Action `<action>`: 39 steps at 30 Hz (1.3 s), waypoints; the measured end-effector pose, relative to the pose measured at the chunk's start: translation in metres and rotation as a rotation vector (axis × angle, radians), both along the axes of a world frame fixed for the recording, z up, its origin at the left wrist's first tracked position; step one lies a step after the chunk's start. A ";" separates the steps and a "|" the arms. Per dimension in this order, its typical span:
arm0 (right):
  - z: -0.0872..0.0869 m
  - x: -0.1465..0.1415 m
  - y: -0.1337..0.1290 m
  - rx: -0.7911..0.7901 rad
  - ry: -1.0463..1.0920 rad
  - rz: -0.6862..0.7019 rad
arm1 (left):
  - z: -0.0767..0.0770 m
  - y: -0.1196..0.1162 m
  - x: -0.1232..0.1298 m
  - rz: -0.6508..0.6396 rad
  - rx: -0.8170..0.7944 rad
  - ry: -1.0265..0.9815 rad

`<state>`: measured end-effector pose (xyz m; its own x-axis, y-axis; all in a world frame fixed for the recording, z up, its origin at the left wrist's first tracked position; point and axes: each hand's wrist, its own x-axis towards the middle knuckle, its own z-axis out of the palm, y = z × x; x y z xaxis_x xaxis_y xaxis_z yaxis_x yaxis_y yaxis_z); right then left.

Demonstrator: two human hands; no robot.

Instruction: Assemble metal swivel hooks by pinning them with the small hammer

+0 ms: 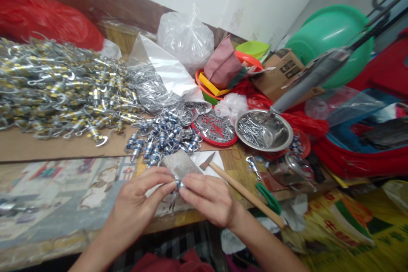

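Observation:
Near the front edge of the table, my left hand (140, 195) and my right hand (208, 197) meet, fingers pinched on a small blue and silver metal fitting (179, 184). Fingertips cover most of it. Just beyond them lies a flat grey metal block (181, 164). A hammer (247, 191) with a wooden handle rests to the right of my right hand, its head on white paper. Behind the block is a pile of blue and silver fittings (162, 136).
A large heap of silver and yellow hooked fittings (63, 85) covers the back left. Farther right are a red tray (214, 141) of small metal parts, a steel bowl (276, 134) of pins, a single fitting (253, 167), a green-handled tool (268, 199) and a green basin (334, 42).

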<state>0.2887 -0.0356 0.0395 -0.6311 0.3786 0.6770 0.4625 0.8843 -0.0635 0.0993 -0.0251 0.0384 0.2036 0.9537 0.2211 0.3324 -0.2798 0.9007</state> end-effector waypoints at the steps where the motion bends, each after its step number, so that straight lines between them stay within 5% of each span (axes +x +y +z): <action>1: -0.001 -0.001 0.000 -0.014 0.025 -0.008 | 0.001 0.001 -0.001 -0.020 -0.029 -0.004; 9: -0.019 -0.012 -0.012 -0.260 0.246 -0.199 | -0.018 -0.010 0.004 0.068 -0.507 -0.397; 18: -0.031 -0.027 -0.026 -0.281 0.262 -0.451 | -0.033 -0.013 0.009 0.074 -0.514 -0.446; 22: -0.046 -0.026 -0.029 -0.463 0.255 -0.610 | -0.035 -0.009 0.008 0.083 -0.566 -0.475; 27: -0.055 -0.015 -0.016 -0.688 0.301 -0.472 | -0.029 -0.004 0.013 -0.025 -0.615 -0.537; 34: -0.019 0.032 0.020 -0.839 0.098 -0.233 | -0.027 0.001 0.021 -0.015 -0.643 -0.545; 36: -0.011 0.051 0.047 -0.801 0.056 -0.412 | -0.027 0.001 0.020 -0.015 -0.659 -0.546; 39: -0.010 0.074 0.096 -0.658 -0.096 -0.922 | -0.026 0.001 0.020 -0.012 -0.660 -0.549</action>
